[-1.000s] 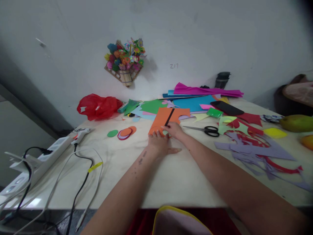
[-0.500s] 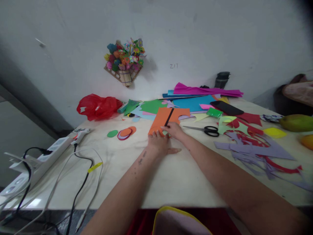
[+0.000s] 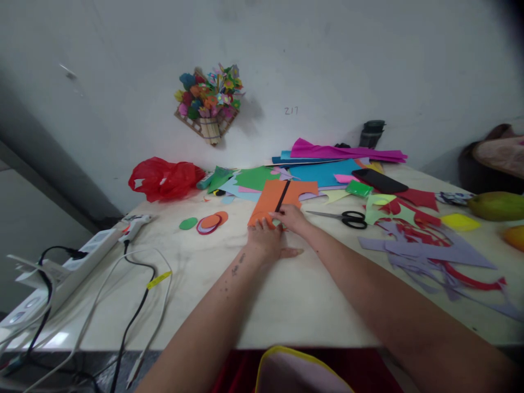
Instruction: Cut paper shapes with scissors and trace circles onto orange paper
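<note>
An orange paper sheet (image 3: 268, 195) lies on the table in the middle of the view. Across its near edge my left hand (image 3: 265, 240) rests flat, fingers spread and thumb out to the right, pressing the paper down. My right hand (image 3: 290, 217) is closed around the lower end of a dark pencil (image 3: 283, 195), which leans up over the sheet. The pencil's tip is hidden by my fingers. A small green piece shows between the two hands. Black-handled scissors (image 3: 344, 216) lie just right of my right hand.
Left of the sheet lie paper circles (image 3: 210, 221) and a green circle (image 3: 188, 223). Behind are a red bag (image 3: 166, 180) and coloured sheets (image 3: 323, 173). Purple scraps (image 3: 434, 251) and a phone (image 3: 380, 180) are right. A power strip (image 3: 73, 273) with cables is left.
The pencil's upper end has shifted very slightly to the left. Both hands otherwise stay in the same place on the orange sheet.
</note>
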Tool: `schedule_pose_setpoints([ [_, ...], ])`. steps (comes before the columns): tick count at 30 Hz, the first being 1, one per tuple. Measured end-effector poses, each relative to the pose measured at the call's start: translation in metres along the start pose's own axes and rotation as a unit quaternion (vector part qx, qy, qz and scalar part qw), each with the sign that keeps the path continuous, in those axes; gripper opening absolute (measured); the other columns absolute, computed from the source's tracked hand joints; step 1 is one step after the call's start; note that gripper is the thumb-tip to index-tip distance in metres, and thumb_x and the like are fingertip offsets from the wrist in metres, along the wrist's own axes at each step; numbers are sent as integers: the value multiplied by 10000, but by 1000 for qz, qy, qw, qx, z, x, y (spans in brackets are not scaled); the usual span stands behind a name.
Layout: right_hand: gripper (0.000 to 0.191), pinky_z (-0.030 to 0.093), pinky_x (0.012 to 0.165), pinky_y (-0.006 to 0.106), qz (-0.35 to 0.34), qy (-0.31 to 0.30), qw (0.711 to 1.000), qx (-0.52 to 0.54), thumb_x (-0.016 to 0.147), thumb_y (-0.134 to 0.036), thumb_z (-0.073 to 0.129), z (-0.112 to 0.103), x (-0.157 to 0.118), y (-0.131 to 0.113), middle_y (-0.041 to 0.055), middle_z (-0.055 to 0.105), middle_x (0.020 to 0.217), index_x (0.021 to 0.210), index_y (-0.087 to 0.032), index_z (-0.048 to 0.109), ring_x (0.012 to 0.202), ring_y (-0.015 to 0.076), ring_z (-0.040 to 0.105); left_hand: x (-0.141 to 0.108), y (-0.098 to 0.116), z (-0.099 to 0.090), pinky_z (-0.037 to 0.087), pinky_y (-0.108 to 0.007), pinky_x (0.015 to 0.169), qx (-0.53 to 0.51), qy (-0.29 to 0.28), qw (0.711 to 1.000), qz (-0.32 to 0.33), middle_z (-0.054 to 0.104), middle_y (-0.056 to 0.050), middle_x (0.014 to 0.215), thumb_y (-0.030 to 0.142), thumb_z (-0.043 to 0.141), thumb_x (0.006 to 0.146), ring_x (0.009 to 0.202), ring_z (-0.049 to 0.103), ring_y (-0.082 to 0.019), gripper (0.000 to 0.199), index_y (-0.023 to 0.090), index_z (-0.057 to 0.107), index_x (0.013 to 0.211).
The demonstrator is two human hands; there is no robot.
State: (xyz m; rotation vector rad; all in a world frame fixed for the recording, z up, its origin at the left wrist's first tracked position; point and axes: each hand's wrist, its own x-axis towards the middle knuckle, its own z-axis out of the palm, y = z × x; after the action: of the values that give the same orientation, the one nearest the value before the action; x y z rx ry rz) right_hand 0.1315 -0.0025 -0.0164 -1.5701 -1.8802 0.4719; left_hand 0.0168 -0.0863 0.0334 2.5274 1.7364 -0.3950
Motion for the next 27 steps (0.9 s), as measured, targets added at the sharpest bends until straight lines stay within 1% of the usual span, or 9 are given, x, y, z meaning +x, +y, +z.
schedule_pose_setpoints([
  [4, 282, 347, 537, 220, -3, 2, 1000, -5, 759, -417, 551, 0, 0, 0, 33, 654, 682, 725, -164, 671, 629, 132, 562, 1, -1, 2, 193, -548, 976, 3, 9, 1000, -1, 190, -193, 1451, 832, 247, 633, 1296, 194, -395, 979, 205, 257, 1385],
  [12, 283, 351, 534, 220, -4, 5, 1000, -2, 745, -423, 552, 0, -1, 0, 32, 649, 672, 695, -163, 652, 622, 132, 556, 1, 0, 1, 201, -553, 969, 4, 4, 1000, -1, 192, -190, 1451, 825, 260, 641, 1294, 195, -399, 960, 207, 272, 1376],
  [17, 268, 340, 527, 214, -2, 3, 1000, -6, 736, -416, 560, 1, 0, 1, 27, 644, 671, 687, -165, 640, 620, 126, 550, 1, 0, 1, 197, -556, 976, -6, 1, 1000, -2, 164, -199, 1457, 829, 259, 634, 1303, 165, -405, 993, 193, 230, 1396],
  [27, 263, 348, 530, 219, 3, -1, 1000, -4, 725, -412, 568, 1, 0, 2, 30, 638, 670, 679, -160, 625, 621, 130, 547, -1, 0, 1, 210, -554, 980, -15, -8, 1000, 1, 134, -198, 1464, 834, 230, 636, 1313, 118, -413, 1015, 170, 216, 1404],
])
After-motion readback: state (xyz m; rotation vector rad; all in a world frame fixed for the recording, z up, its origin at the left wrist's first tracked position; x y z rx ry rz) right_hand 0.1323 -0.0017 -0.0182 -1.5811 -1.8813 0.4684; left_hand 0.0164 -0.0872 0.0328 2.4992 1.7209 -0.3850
